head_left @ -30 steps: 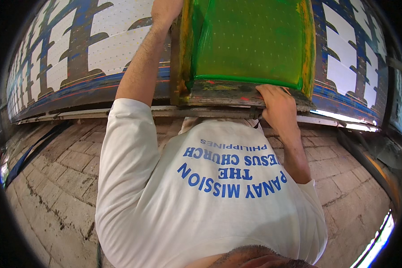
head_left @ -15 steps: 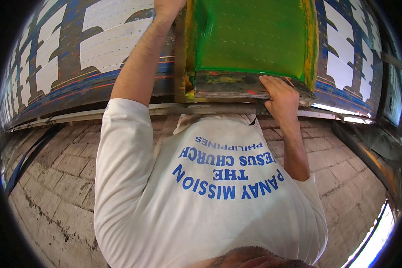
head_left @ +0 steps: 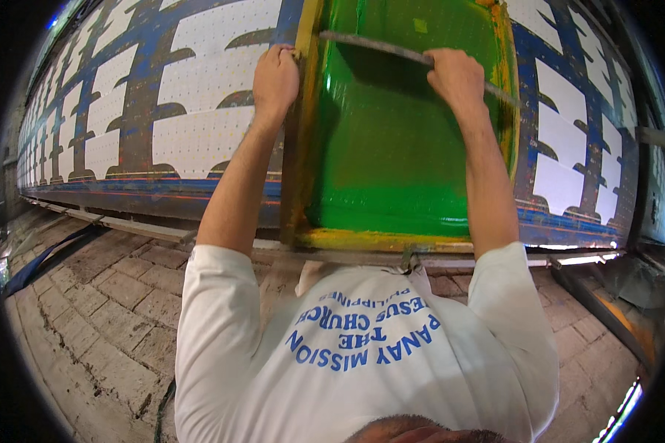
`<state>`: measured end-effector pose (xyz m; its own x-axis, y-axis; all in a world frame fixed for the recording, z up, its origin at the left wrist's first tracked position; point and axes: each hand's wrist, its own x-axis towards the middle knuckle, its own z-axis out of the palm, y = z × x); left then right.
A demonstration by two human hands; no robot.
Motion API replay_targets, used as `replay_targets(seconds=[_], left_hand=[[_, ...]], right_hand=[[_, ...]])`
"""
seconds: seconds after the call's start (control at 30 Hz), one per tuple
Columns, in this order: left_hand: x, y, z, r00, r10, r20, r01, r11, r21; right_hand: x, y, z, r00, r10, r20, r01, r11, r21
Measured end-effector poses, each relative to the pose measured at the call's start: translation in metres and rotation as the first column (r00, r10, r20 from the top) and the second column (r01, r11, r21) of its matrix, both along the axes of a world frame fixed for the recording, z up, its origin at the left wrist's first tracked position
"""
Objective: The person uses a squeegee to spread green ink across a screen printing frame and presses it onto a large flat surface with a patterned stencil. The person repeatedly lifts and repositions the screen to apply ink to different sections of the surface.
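Observation:
A screen-printing frame (head_left: 294,173) with yellow-stained edges lies on the long table, its mesh (head_left: 391,155) coated in wet green ink. My left hand (head_left: 275,85) is closed on the frame's left rail. In my right hand (head_left: 457,77) is a squeegee (head_left: 377,46), a long thin bar gripped right of its middle. It spans most of the frame's width over the far part of the mesh, its left end farther away than its right. The squeegee's blade edge is hard to make out, and my hand covers part of the bar.
White panels (head_left: 207,81) with dotted marks and notched edges lie in rows on the dark, paint-streaked table (head_left: 144,111), left and right of the frame. A rail runs along its near edge. Below is a brick floor (head_left: 111,317), with a dark strap (head_left: 48,258) at left.
The squeegee has moved from the frame's near end to its far part, with my right arm stretched out. The whole table sits lower in view; my left hand stays at the frame's left side.

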<state>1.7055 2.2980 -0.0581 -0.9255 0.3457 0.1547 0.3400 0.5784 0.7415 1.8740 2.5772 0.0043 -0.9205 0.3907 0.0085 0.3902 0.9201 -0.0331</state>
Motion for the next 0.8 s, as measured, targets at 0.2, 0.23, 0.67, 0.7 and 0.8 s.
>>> replay_targets(seconds=[0.2,0.23,0.67,0.7,0.8], left_hand=[[0.001,-0.001,0.004,0.982,-0.070,-0.175,0.025,0.969,-0.247],[0.002,0.000,0.005,0.978,-0.060,-0.198,0.007,0.967,-0.256],[0.017,0.013,0.021,0.980,0.078,-0.183,-0.132,0.942,-0.307],[0.016,0.013,0.021,0.979,0.083,-0.185,-0.139,0.940,-0.311],[0.013,0.012,0.021,0.984,0.094,-0.154,-0.140,0.934,-0.327]], right_hand=[[-0.108,0.094,-0.003,0.999,0.028,-0.041,-0.026,0.998,0.054],[-0.121,0.105,-0.002,0.998,0.024,-0.054,-0.020,0.998,0.063],[-0.202,0.161,0.030,0.993,0.103,0.052,-0.101,0.994,-0.048],[-0.204,0.159,0.027,0.990,0.136,0.046,-0.134,0.990,-0.042],[-0.195,0.154,0.028,0.975,0.174,0.141,-0.156,0.980,-0.126]])
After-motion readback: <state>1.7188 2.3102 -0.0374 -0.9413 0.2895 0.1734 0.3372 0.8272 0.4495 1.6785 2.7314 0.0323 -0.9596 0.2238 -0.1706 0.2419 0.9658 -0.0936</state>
